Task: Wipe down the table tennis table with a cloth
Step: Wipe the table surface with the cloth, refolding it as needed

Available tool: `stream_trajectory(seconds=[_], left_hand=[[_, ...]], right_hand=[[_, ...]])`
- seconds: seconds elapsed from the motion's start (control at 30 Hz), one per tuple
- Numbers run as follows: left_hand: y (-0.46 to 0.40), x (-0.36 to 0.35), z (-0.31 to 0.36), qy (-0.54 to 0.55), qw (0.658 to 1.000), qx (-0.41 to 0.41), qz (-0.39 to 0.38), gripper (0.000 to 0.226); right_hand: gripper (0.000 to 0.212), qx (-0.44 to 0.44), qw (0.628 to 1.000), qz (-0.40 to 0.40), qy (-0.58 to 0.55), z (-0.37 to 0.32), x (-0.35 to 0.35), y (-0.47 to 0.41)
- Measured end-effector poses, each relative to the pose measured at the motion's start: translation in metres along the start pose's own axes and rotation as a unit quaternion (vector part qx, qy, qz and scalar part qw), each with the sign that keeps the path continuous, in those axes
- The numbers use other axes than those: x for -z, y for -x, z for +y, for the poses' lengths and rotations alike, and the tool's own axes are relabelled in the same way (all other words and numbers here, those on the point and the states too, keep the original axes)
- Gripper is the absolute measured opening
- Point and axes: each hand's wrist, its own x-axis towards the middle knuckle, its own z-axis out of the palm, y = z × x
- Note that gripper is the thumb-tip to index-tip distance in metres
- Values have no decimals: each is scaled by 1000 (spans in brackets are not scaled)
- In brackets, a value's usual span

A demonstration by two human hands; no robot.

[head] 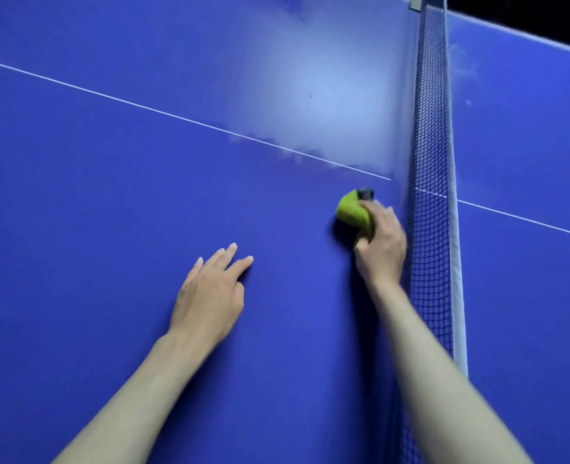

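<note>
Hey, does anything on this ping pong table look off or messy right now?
Yes. A pale, hazy film with ragged edges covers the blue table beyond the white centre line, beside the net. It looks like dust or residue. The right hand holds the green cloth just short of it.

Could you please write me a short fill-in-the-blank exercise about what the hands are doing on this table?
1. The right hand grips a bunched ____-green cloth.
2. The left hand rests with straight fingers on the ____ table tennis table.
3. The cloth lies just beside the dark mesh ____.

Missing words: yellow; blue; net
</note>
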Motion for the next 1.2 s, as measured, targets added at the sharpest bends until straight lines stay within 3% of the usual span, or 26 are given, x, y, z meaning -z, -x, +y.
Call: stream_trajectory(seconds=[0.1,0.2,0.43,0.9,1.2], left_hand=[[7,3,-6,59,997,3,45,58],[22,-1,-9,58,996,-11,65,55],[74,-6,-13,44,997,-28,51,49],[237,17,-96,35,997,-44,53,49],[295,17,-128,20,998,-38,35,49]], right_hand=[[73,-65,998,-7,-22,14,-6,-51],[72,-78,996,5,-37,8,-13,-34],[70,-37,999,20,-30,-3,5,77],[69,-91,995,42,-6,-67,46,353],[77,-135,990,30,22,-120,64,506]])
